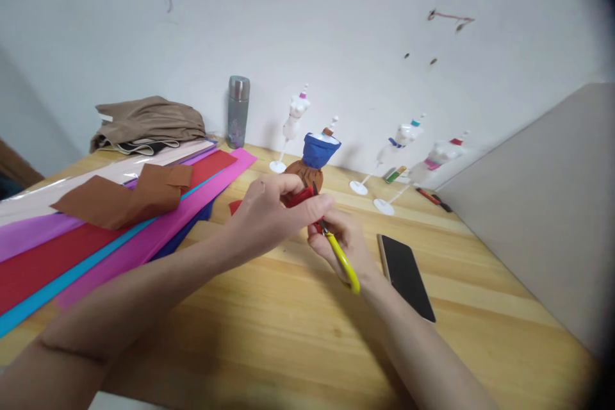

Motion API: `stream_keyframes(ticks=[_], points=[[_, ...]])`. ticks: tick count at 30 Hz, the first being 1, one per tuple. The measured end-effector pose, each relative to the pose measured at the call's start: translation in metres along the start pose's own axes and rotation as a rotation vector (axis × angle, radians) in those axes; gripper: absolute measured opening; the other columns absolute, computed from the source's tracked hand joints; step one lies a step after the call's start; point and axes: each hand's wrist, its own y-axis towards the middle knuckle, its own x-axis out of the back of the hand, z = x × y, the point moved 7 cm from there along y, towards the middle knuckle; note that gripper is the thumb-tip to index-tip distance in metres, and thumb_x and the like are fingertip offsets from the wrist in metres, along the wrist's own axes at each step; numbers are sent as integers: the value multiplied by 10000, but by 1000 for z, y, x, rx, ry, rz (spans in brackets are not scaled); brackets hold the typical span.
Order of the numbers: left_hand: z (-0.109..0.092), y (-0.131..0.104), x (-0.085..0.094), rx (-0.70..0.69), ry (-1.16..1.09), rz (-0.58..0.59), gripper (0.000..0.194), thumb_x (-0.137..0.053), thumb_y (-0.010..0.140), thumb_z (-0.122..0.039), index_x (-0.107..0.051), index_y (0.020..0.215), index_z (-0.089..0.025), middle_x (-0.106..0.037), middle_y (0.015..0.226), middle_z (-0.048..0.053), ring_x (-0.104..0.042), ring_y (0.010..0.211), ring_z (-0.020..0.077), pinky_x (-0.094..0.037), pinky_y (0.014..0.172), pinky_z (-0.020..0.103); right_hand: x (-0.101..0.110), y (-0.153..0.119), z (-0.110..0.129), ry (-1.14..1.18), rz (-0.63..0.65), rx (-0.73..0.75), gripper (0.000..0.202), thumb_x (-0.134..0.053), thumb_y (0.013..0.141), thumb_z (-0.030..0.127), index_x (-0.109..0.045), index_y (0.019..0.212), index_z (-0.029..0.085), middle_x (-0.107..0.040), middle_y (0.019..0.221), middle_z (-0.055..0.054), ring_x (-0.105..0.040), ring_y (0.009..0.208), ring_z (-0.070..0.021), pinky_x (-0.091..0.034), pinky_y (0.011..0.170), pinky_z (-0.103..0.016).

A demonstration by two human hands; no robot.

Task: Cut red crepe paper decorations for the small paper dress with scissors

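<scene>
My left hand (269, 208) pinches a small piece of red paper (302, 196) above the middle of the table. Yellow-handled scissors (342, 261) are in my right hand (343, 237), their blades pointing up at the red piece. Whether the blades are around the paper I cannot tell, as my fingers hide part of it. Just behind my hands stands a small dress form (321, 150) wearing a blue top and a gathered brown skirt. Another bit of red paper (234, 206) shows beside my left hand.
Sheets of coloured paper (158, 230) lie at the left, a brown piece (132, 195) on top. Folded brown cloth (151, 122) and a grey flask (237, 112) stand behind. Several white dress forms (294, 118) line the wall. A phone (407, 275) lies right of my hands.
</scene>
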Motion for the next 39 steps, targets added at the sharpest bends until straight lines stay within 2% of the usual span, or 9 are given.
stream_keyframes(ticks=[4, 9, 11, 15, 18, 25, 39], points=[[5, 5, -3, -24, -21, -33, 198, -709, 739, -269, -580, 621, -178, -606, 637, -13, -575, 648, 122, -428, 561, 233, 0, -1, -5, 33, 0, -30, 349, -691, 885, 506, -562, 752, 210, -446, 657, 25, -388, 604, -140, -325, 559, -280], [11, 9, -7, 50, -110, 27, 207, -691, 699, -263, -532, 597, -179, -575, 604, -29, -534, 602, 98, -414, 588, 243, -1, -1, -2, 174, 15, -14, 516, -654, 899, 701, -589, 760, 208, -458, 654, 24, -382, 578, -138, -331, 549, -290], [14, 10, -8, 83, -167, 53, 205, -693, 691, -284, -539, 609, -178, -594, 607, -21, -551, 601, 104, -419, 594, 249, -2, -1, 1, 224, 36, 5, 552, -645, 898, 732, -578, 731, 210, -447, 615, 34, -362, 546, -130, -326, 546, -297], [21, 12, -11, 137, -246, 106, 207, -717, 682, -307, -564, 634, -176, -628, 585, -3, -555, 555, 111, -414, 558, 250, -4, -2, 3, 264, 80, 19, 513, -630, 938, 688, -626, 775, 202, -467, 582, 43, -374, 502, -121, -311, 540, -299], [25, 13, -10, 167, -253, 101, 206, -753, 674, -271, -579, 630, -170, -626, 551, -10, -533, 512, 96, -386, 518, 230, -5, -3, -3, 283, 90, -7, 484, -616, 959, 661, -676, 860, 191, -482, 606, 42, -404, 492, -123, -299, 523, -294], [24, 13, -12, 236, -321, 95, 210, -787, 673, -177, -581, 636, -160, -633, 535, -29, -538, 484, 68, -399, 489, 189, -6, -3, -7, 313, 75, -22, 466, -631, 960, 645, -695, 885, 189, -492, 616, 43, -407, 489, -119, -298, 519, -294], [24, 14, -13, 199, -312, 118, 210, -725, 735, -198, -552, 620, -170, -614, 531, -27, -543, 490, 71, -411, 512, 203, -7, -5, -10, 320, 87, -28, 491, -605, 963, 675, -698, 911, 195, -487, 598, 44, -390, 466, -121, -287, 502, -302]])
